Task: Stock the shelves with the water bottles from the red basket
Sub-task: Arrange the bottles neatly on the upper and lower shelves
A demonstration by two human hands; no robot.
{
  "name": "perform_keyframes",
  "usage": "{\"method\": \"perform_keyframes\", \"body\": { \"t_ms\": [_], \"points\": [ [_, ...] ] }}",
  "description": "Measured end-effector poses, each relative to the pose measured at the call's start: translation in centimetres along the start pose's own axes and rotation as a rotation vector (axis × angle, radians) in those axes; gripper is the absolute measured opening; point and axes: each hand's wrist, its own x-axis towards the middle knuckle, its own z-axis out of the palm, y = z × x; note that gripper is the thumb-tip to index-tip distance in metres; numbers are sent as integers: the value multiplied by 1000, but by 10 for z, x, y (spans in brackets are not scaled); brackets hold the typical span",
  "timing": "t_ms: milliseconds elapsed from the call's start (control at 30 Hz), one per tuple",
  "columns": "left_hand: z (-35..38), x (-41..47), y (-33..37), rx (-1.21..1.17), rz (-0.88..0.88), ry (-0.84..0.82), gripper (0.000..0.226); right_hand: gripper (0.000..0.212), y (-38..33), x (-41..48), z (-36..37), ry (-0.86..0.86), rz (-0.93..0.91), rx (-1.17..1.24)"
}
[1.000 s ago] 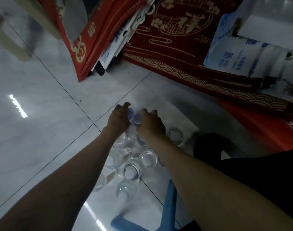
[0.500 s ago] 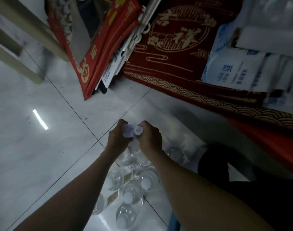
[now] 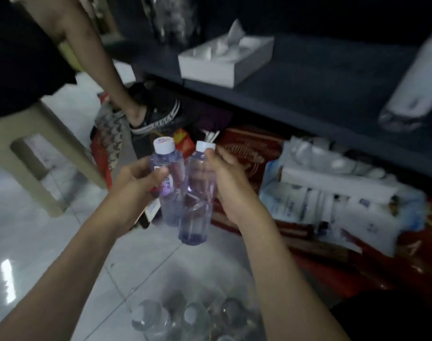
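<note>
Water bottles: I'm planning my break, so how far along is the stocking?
Done: maybe one blurred bottle on the dark shelf. In hand: left hand grips the left bottle, right hand the right bottle. Left: a cluster of bottles on the floor.

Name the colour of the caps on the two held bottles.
White, both caps; clearest in the head view.

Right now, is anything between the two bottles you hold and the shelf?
Nothing in the air between. On the shelf, a tissue box sits straight ahead of the left bottle and right bottle; bare shelf lies to its right.
</note>
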Motion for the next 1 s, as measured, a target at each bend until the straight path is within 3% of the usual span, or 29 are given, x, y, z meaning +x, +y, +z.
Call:
{"method": "perform_keyframes", "body": {
  "t_ms": [167, 333, 433, 600, 800, 1000],
  "points": [
    [96, -5, 66, -231, 95, -155, 58, 14, -104, -47, -70, 113, -112, 23],
    [222, -9, 103, -368, 157, -276, 22, 11, -176, -108, -156, 285, -295, -75],
    [298, -7, 111, -395, 153, -352, 27, 11, -208, -138, -208, 475, -421, -158],
    [410, -1, 109, -377, 172, -469, 36, 9, -221, -169, -284, 768, -625, -250],
    [487, 11, 83, -352, 315, -590, 20, 40, -207, -171, -346, 1028, -688, -366],
    [502, 21, 63, -291, 405, -548, 51, 38, -192, -155, -366, 1128, -699, -376]
  ]
}}
